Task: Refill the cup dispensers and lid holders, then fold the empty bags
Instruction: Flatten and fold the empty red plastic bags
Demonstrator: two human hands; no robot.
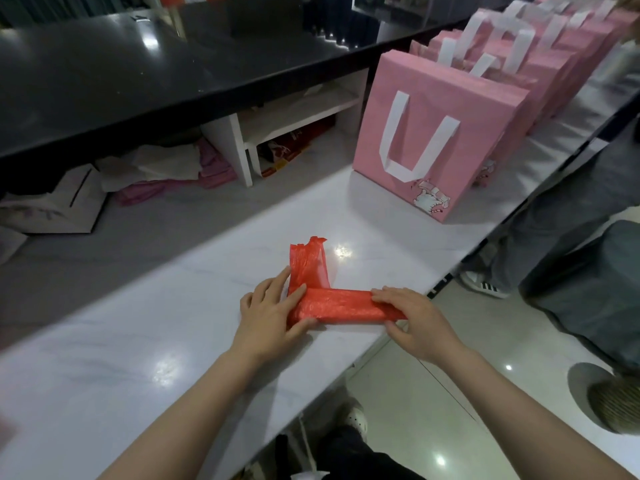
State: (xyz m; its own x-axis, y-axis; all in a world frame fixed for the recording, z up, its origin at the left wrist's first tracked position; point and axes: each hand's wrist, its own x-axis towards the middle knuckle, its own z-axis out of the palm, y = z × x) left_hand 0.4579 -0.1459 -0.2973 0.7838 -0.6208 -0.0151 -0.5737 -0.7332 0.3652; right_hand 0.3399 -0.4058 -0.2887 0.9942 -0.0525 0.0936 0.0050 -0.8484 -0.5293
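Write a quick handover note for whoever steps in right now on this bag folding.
Left hand: presses flat on the folded corner of the red plastic bag.
Right hand: fingers curled over the strip's right end.
Bag lies on the white counter, folded to a narrow strip, its tail turned up into an L.
Done: long folds, first turn.
Left: finish folding. No dispensers or lid holders in view.
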